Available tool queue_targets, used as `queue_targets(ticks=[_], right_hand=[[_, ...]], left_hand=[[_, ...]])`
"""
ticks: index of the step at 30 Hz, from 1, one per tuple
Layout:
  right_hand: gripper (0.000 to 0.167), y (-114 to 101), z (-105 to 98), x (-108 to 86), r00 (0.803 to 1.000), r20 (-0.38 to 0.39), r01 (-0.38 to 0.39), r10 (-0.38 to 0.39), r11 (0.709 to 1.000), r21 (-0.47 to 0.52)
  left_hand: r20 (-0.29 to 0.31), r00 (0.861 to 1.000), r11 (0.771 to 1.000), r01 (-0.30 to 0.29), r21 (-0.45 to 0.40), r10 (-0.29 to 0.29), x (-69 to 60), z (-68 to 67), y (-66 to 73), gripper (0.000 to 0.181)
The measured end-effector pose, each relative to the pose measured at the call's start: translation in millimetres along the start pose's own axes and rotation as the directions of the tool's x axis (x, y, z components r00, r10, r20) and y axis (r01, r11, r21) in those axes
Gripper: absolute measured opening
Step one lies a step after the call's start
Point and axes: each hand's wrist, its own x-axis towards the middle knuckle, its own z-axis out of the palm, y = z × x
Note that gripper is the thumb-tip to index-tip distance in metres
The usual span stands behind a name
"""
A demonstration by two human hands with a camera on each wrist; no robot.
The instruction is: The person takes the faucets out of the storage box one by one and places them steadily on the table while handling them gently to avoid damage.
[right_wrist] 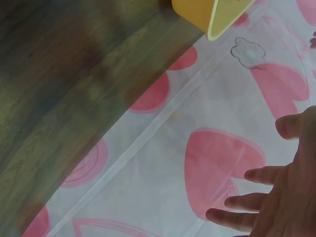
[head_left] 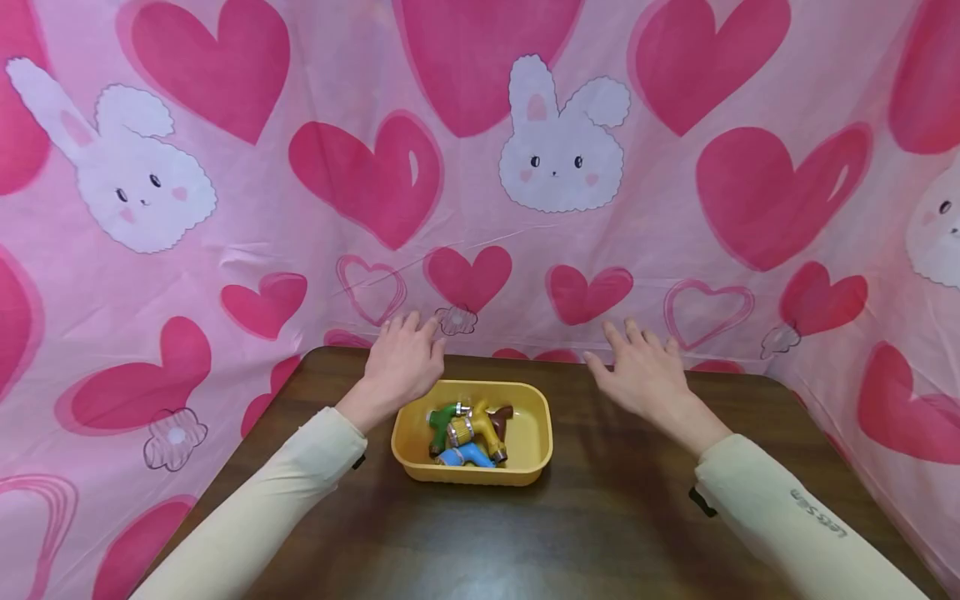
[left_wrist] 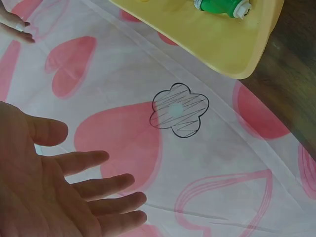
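Observation:
A yellow plastic basin [head_left: 531, 429] stands on the table and holds several small coloured pipe-shaped pieces with metallic ends. Among them are a green piece [head_left: 439, 427], a yellow one [head_left: 489, 429] with a ribbed collar, a blue one [head_left: 468, 454] and a dark red one [head_left: 504, 413], partly covered by its neighbours. My left hand [head_left: 401, 360] is raised above the basin's left back corner, fingers spread, holding nothing. Off to the basin's right, my right hand [head_left: 643, 375] hovers with loosely spread fingers and nothing in it. Both wrist views show relaxed fingers.
The brown wooden table [head_left: 480, 542] lies under the basin. Behind it and along both sides hangs a pink cloth [head_left: 465, 208] printed with hearts and rabbits, close against the table's back edge.

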Motion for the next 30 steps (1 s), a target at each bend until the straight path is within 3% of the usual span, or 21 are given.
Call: queue_targets(ticks=[15, 30], right_hand=[[0.079, -4, 4, 1.7, 0.999, 0.039, -0.007, 0.007, 1.0, -0.003], [0.077, -11, 7, 2.9, 0.999, 0.034, -0.001, 0.001, 1.0, -0.015]], left_hand=[[-0.034, 0.999, 1.0, 0.001, -0.001, -0.001, -0.2, 1.8, -1.6, 0.049], [-0.014, 1.0, 0.999, 0.023, -0.033, -0.024, -2.8, 2.1, -4.4, 0.049]])
